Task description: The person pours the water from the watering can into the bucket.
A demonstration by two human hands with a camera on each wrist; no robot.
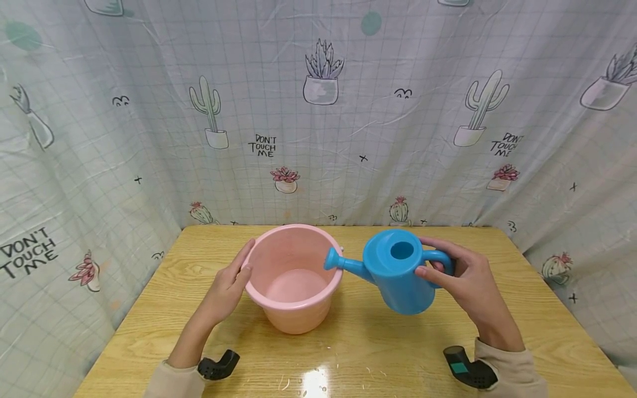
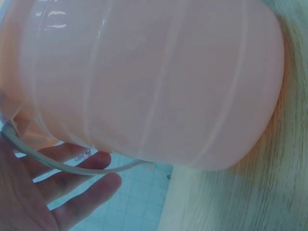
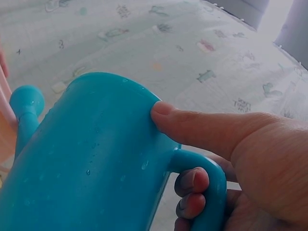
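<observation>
A pink plastic bucket (image 1: 298, 312) stands upright on the table. My left hand (image 1: 228, 287) touches its rim from the left, thumb and fingers fairly straight. In the left wrist view, the fingers (image 2: 86, 197) spread beside the bucket wall (image 2: 159, 82), behind a thin pale bail handle (image 2: 72, 168). My right hand (image 1: 468, 276) grips the handle of a blue watering can (image 1: 405, 287), fingers curled through it and thumb against the can's upper side. The can's spout head (image 1: 333, 258) sits over the bucket's right rim. Water drops cling to the can (image 3: 106, 154). Its inside is too dark to read.
The wooden table (image 1: 164, 309) has small wet marks near its front edge. A curtain (image 1: 358, 127) printed with cacti hangs behind and along both sides. Black devices (image 1: 219, 365) are worn on both wrists, at beige sleeves.
</observation>
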